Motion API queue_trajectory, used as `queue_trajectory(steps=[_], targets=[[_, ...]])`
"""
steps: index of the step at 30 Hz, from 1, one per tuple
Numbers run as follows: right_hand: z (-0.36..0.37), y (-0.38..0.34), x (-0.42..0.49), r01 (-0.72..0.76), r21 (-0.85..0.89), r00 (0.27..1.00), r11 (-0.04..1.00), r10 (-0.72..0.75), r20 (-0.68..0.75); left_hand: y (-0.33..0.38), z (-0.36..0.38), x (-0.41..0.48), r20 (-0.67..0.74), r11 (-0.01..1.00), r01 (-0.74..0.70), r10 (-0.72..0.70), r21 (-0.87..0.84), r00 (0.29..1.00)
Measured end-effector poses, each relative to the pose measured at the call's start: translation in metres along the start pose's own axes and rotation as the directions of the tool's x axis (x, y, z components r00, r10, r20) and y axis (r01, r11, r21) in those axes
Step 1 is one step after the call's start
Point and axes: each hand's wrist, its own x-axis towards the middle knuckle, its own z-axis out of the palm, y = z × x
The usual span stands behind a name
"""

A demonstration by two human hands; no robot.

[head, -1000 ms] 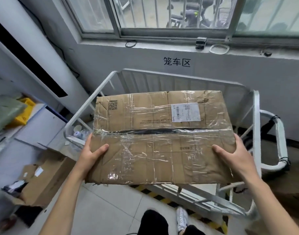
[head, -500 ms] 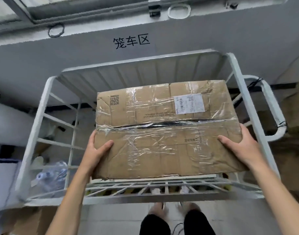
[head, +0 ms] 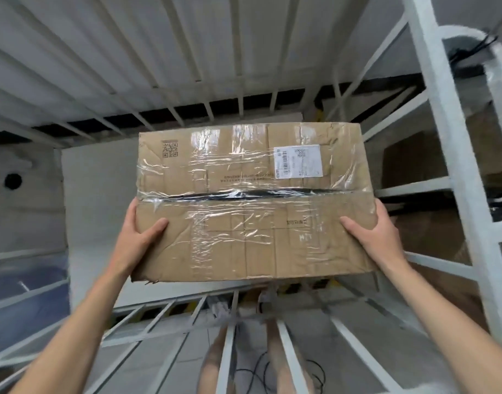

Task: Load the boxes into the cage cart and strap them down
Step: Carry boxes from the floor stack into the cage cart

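Cardboard box (head: 252,203), wrapped in clear tape, is held flat between both hands inside the white cage cart (head: 443,155), above its floor and towards its right side. The left hand (head: 140,240) clamps the box's near left edge, thumb lying on the top face, fingers hidden beneath. The right hand (head: 375,231) clamps the near right edge the same way, thumb on top, fingers tucked under the side. A white shipping label (head: 298,160) sits near the box's far right corner.
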Motion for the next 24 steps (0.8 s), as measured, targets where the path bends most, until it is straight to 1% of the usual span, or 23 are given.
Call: queue_trajectory(steps=[5, 7, 9, 12, 14, 16, 19, 21, 22, 23, 24], targets=[[0.056, 0.037, 0.112, 0.000, -0.028, 1.000, 1.000, 0.000, 0.017, -0.049, 0.057, 0.097, -0.001, 0.999, 0.037, -0.037, 0.019, 0.999], [0.077, 0.048, 0.152, -0.004, -0.055, 0.999, 0.998, 0.006, 0.043, -0.065, 0.074, 0.130, -0.012, 0.999, 0.046, -0.046, -0.010, 0.999], [0.097, 0.062, 0.186, -0.013, -0.082, 0.998, 0.997, 0.018, 0.063, -0.085, 0.093, 0.161, -0.031, 1.000, 0.014, -0.015, -0.024, 0.999], [0.132, 0.087, 0.223, -0.024, -0.118, 0.995, 0.993, 0.035, 0.093, -0.121, 0.117, 0.195, -0.073, 0.998, 0.064, -0.065, -0.023, 0.995], [0.151, 0.106, 0.239, -0.038, -0.158, 0.997, 0.987, 0.048, 0.063, -0.142, 0.131, 0.210, -0.088, 0.997, 0.076, -0.078, -0.020, 0.993], [0.162, 0.122, 0.247, -0.031, -0.202, 0.999, 0.979, 0.034, 0.010, -0.153, 0.136, 0.217, -0.112, 0.997, 0.079, -0.077, 0.019, 0.991], [0.164, 0.132, 0.247, 0.023, -0.251, 1.000, 0.968, -0.027, -0.015, -0.160, 0.136, 0.215, -0.167, 0.993, 0.025, -0.005, 0.113, 0.986], [0.164, 0.134, 0.233, 0.122, -0.342, 0.989, 0.932, -0.143, -0.037, -0.156, 0.143, 0.199, -0.251, 0.954, -0.033, 0.111, 0.298, 0.962], [0.167, 0.134, 0.223, 0.179, -0.427, 0.977, 0.886, -0.213, -0.032, -0.153, 0.151, 0.188, -0.254, 0.905, -0.063, 0.185, 0.421, 0.949], [0.172, 0.134, 0.211, 0.233, -0.521, 0.962, 0.821, -0.272, 0.002, -0.149, 0.162, 0.174, -0.206, 0.842, -0.101, 0.243, 0.530, 0.948], [0.179, 0.134, 0.197, 0.278, -0.601, 0.951, 0.749, -0.303, 0.062, -0.146, 0.174, 0.161, -0.119, 0.786, -0.145, 0.267, 0.601, 0.956]])
